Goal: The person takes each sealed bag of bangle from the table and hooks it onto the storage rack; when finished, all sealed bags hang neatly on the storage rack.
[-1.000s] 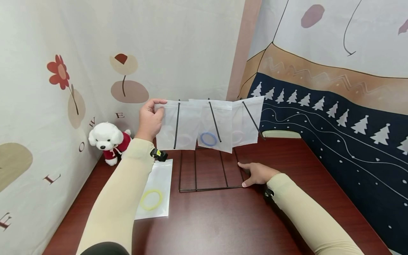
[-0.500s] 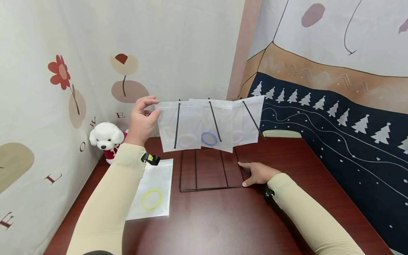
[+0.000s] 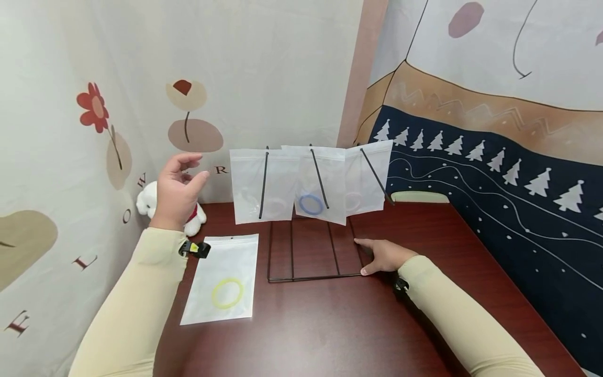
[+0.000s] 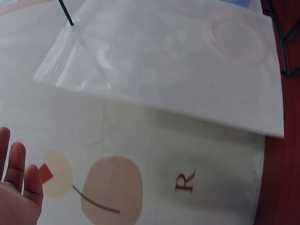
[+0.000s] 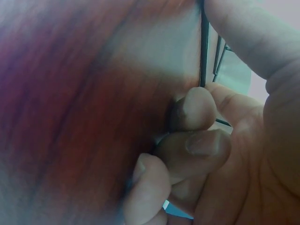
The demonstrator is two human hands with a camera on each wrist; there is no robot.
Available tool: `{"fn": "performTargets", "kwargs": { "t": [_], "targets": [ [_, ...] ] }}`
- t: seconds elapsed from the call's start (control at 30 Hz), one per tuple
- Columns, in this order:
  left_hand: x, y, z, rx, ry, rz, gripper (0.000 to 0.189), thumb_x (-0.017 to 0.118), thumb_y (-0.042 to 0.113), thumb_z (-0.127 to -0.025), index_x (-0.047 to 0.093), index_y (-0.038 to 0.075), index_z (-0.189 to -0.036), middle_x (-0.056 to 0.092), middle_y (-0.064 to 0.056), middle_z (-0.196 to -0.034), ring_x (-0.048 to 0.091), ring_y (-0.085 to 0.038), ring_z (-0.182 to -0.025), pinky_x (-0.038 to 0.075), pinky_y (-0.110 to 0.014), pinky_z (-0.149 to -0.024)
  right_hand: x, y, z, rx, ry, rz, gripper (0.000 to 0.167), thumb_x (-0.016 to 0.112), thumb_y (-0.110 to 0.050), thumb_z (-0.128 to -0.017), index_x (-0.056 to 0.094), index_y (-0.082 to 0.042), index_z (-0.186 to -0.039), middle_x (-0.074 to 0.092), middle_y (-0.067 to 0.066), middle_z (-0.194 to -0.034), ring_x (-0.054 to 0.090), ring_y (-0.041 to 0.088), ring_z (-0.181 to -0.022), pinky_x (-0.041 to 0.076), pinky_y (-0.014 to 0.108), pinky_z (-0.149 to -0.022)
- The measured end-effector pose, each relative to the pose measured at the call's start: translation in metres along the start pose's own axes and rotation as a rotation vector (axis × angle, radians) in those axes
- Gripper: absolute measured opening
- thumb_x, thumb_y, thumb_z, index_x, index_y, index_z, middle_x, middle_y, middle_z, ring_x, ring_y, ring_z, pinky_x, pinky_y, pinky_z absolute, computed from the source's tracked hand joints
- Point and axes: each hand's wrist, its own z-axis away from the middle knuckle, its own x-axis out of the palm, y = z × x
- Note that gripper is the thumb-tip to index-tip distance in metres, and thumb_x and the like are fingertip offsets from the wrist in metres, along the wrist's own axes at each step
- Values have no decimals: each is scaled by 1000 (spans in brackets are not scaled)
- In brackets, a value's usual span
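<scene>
My left hand (image 3: pixel 176 191) hangs in the air left of the rack, fingers spread from the thumb, holding nothing. My right hand (image 3: pixel 388 255) grips the front right corner of a black wire rack (image 3: pixel 315 278), thumb at the front bar and index finger along the side. Three white zip bags hang on the rack's prongs: a left bag (image 3: pixel 247 183) with a faint pinkish ring, a middle bag (image 3: pixel 334 180) with a blue ring (image 3: pixel 311 213), and a right bag (image 3: pixel 360 178). Another zip bag (image 3: pixel 202 275) with a yellow ring (image 3: pixel 227 307) lies flat on the table.
A white plush dog (image 3: pixel 195 225) in red sits at the back left, partly behind my left hand. Patterned cloth (image 3: pixel 282 68) closes off the back and sides of the reddish-brown table (image 3: pixel 306 335). A pale green edge (image 3: pixel 419 197) shows at the back right.
My left hand has let go of the left bag's top corner and moved left and away from it. The bag now hangs by itself. My right hand stays at the rack.
</scene>
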Motion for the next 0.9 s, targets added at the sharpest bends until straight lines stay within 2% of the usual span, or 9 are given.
{"fn": "performTargets", "kwargs": {
  "t": [0.23, 0.43, 0.63, 0.8, 0.9],
  "targets": [
    [-23, -9, 12, -72, -17, -50, 38, 68, 0, -96, 66, 7, -133, 64, 12, -119, 58, -8, -116, 44, -22, -90, 1, 3, -1, 9, 0, -3, 98, 93, -32, -81, 42, -13, -163, 51, 20, -158, 49, 39, -145, 45, 55, -117],
    [-37, -19, 25, -111, -78, -104, 41, 69, 2, -98, 63, 9, -138, 64, 16, -123, 58, -6, -114, 45, -17, -86, 0, 3, 0, 6, -4, 1, 98, 93, -32, -82, 42, -12, -163, 50, 21, -158, 49, 39, -144, 45, 56, -117],
    [-46, -40, 39, -157, -134, -137, 42, 66, 1, -100, 59, 6, -142, 63, 19, -122, 60, -6, -111, 49, -11, -86, -1, 4, 0, 1, -5, 13, 99, 93, -32, -82, 41, -12, -163, 51, 21, -158, 50, 39, -144, 46, 55, -116],
    [-55, -59, 51, -208, -168, -209, 46, 67, 5, -102, 56, 6, -147, 60, 23, -121, 59, -2, -109, 47, -7, -88, -1, 4, -1, -7, -7, 7, 98, 93, -32, -82, 41, -11, -163, 51, 22, -158, 50, 39, -145, 46, 54, -117],
    [-57, -67, 59, -226, -182, -232, 47, 66, 6, -103, 54, 2, -148, 60, 23, -121, 58, 0, -107, 47, -7, -86, 0, 2, 0, -9, -5, 4, 98, 93, -31, -82, 42, -10, -163, 51, 22, -157, 50, 39, -144, 46, 55, -116]
  ]
}}
